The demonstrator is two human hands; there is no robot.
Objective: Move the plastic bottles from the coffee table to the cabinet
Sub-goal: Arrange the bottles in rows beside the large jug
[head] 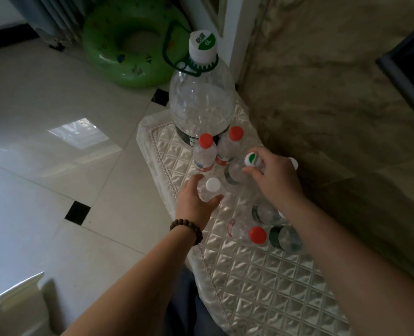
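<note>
Several clear plastic bottles stand on a surface under a quilted silver cover [261,275]. My left hand [196,200] is wrapped around a small white-capped bottle [212,187]. My right hand [273,175] grips the neck of a bottle with a green-and-white cap [250,159]. Behind them stand two red-capped bottles [204,154] [232,144] and a big 6L jug [201,98] with a green handle. Under my right forearm stand another red-capped bottle [252,235] and two dark-labelled ones [283,237]. A white cap [294,163] peeks out beyond my right hand.
A marble wall [322,93] runs along the right of the surface. A green inflatable swim ring [128,44] lies on the tiled floor [43,141] at the back, beside a curtain. A dark frame [409,69] juts in at the right edge.
</note>
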